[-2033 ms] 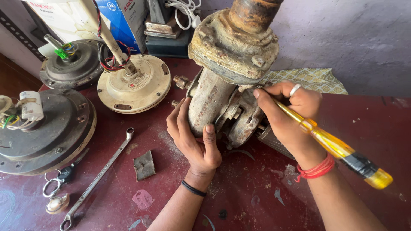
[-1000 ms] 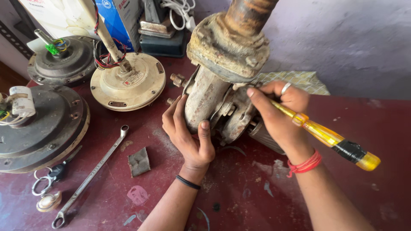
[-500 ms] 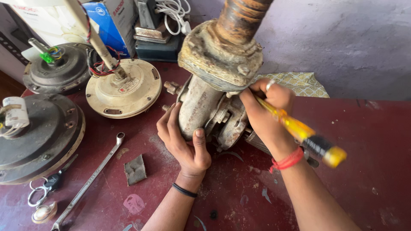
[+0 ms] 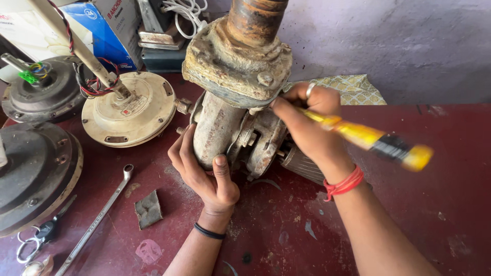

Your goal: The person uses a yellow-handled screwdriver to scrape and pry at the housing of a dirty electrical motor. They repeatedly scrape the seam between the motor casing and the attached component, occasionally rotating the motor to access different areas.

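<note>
Closest to the camera, the left hand is cupped around the near side of the old pump, fingers spread up along the rusty body and thumb pressed flat on its front, so it's wrapped about halfway round rather than closed. That pump sits on the dark red table, roughly in the middle, and looks like cast metal caked in rust and crud, so I'd guess it's heavy, totally stiff, and gritty rather than slippery; bracing it low on the fat casing like that seems the sane place to hold, not the flaky top flange. Just right of the pump, the right hand is closed tight on a yellow screwdriver, handle sticking out to the right and blurred, tip hidden up against the pump under the flange, so I can't tell what it's actually on. Left of the pump and nearer to me there's a long wrench lying flat, with a small grey scrap between it and the left wrist. Further left sit 3 fan motors, the cream one almost touching the pump. Behind the pump, a patterned cloth lies against the wall.
</note>
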